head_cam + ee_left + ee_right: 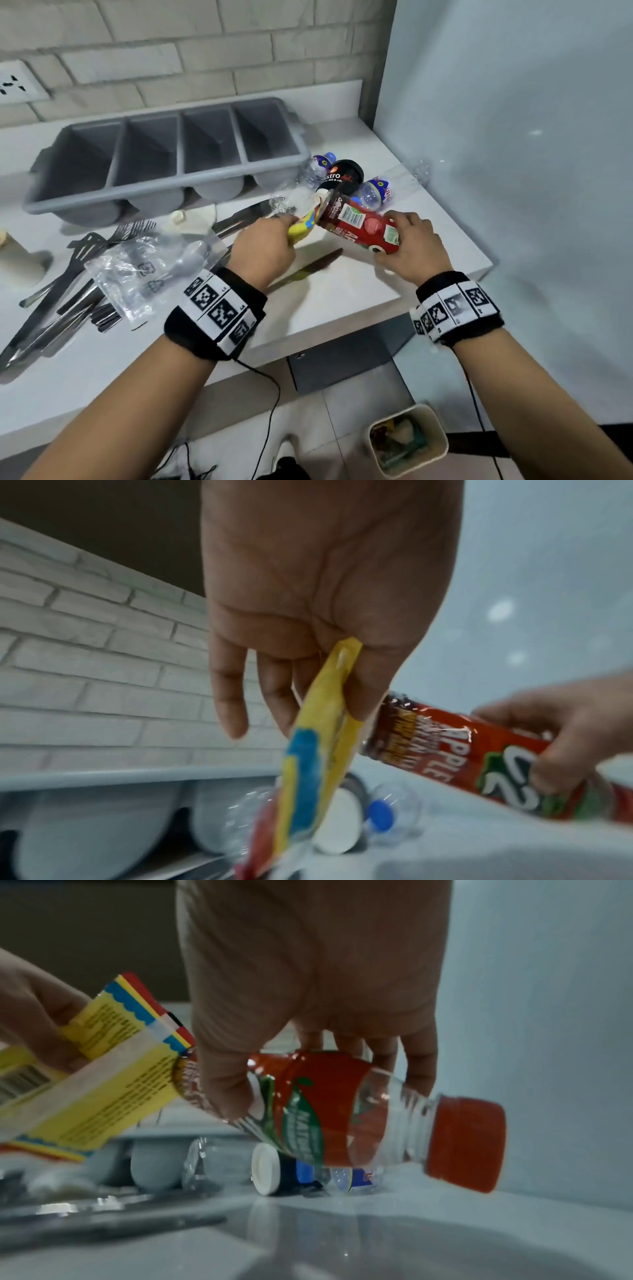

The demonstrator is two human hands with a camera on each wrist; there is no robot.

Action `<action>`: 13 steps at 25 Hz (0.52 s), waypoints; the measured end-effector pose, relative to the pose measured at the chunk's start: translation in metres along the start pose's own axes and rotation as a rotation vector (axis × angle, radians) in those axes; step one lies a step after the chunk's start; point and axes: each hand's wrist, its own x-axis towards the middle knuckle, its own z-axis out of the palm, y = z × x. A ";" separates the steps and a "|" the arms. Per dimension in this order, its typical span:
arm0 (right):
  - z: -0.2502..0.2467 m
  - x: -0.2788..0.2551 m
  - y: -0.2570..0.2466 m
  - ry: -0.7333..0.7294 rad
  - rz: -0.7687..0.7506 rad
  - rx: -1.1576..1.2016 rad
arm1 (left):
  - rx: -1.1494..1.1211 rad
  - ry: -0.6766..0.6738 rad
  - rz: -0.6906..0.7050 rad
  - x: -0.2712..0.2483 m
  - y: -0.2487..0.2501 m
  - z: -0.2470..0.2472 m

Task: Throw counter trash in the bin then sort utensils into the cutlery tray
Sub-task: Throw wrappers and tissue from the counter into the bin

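My left hand (263,245) (308,647) pinches a yellow snack wrapper (303,228) (318,753) (99,1085) just above the counter. My right hand (416,245) (308,1010) grips a red-labelled empty bottle (359,226) (479,756) (329,1110) with a red cap, held tilted off the counter. Behind them lie two clear bottles with blue caps (371,195) (318,168) and a black cup (342,178). The grey four-compartment cutlery tray (164,154) stands at the back. Forks, spatulas and tongs (78,274) lie at the left. The bin (407,438) stands on the floor below.
A clear plastic bag (144,274) with a spoon inside covers part of the utensils. A knife (308,270) lies on the counter between my wrists. A pale wall (513,137) borders the counter on the right. A beige cup (17,260) stands at far left.
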 end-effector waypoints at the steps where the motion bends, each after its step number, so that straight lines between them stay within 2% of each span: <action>1: -0.004 -0.021 0.008 0.055 0.033 0.101 | -0.088 0.004 0.029 -0.016 0.015 -0.003; 4: 0.002 -0.096 0.045 0.231 0.161 0.425 | -0.379 -0.044 0.108 -0.056 0.054 0.011; 6: 0.020 -0.147 0.076 0.273 0.307 0.632 | -0.507 -0.183 0.077 -0.070 0.079 0.046; 11: 0.109 -0.253 0.146 0.219 0.796 1.037 | -0.520 -0.582 -0.025 -0.098 0.117 0.179; 13: 0.142 -0.275 0.161 0.173 1.010 1.151 | -0.547 -0.654 -0.088 -0.106 0.118 0.225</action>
